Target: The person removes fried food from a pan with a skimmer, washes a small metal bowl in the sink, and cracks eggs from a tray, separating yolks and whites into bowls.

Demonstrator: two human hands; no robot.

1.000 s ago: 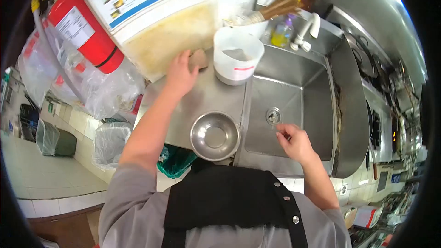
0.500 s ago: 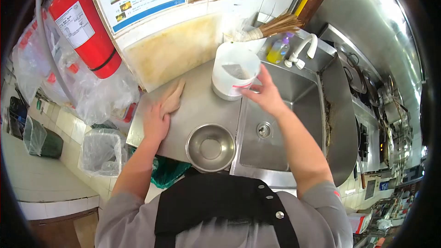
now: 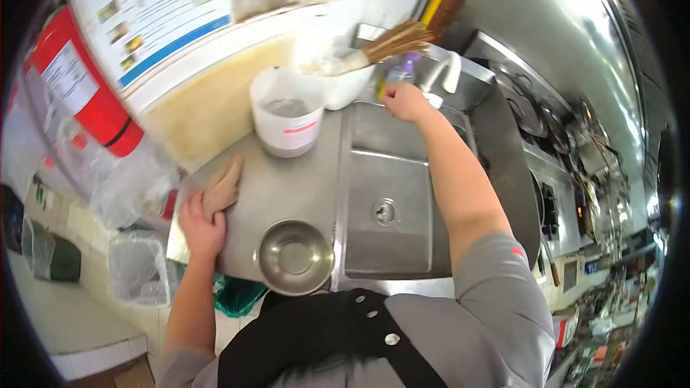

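Nearest to us, below the black apron bib [image 3: 309, 341], we find a stainless-steel bowl [image 3: 267, 269] at the near edge of the steel countertop [image 3: 269, 190], with a green plastic bag [image 3: 233, 297] beneath that edge. Our left hand [image 3: 203, 224] lies over the near end of a folded brown cloth [image 3: 226, 185] on the counter's left side, fingers slightly spread; we cannot tell whether they pinch it. To the right, the sink basin [image 3: 388, 255] is recessed, its drain strainer [image 3: 384, 212] in the floor. A translucent white bucket [image 3: 272, 129] stands at the rear of the counter. Our right hand [image 3: 406, 103] is at the sink's back edge, just beside a pump bottle [image 3: 404, 70] and the white faucet [image 3: 451, 72]; its fingers are curled narrow, contents undetermined. Behind, we note a stained wall panel [image 3: 190, 118] and a printed poster [image 3: 162, 11]. A fire extinguisher [image 3: 83, 90] is at the left; pans [image 3: 528, 111] and a stove [image 3: 550, 205] occupy the right.
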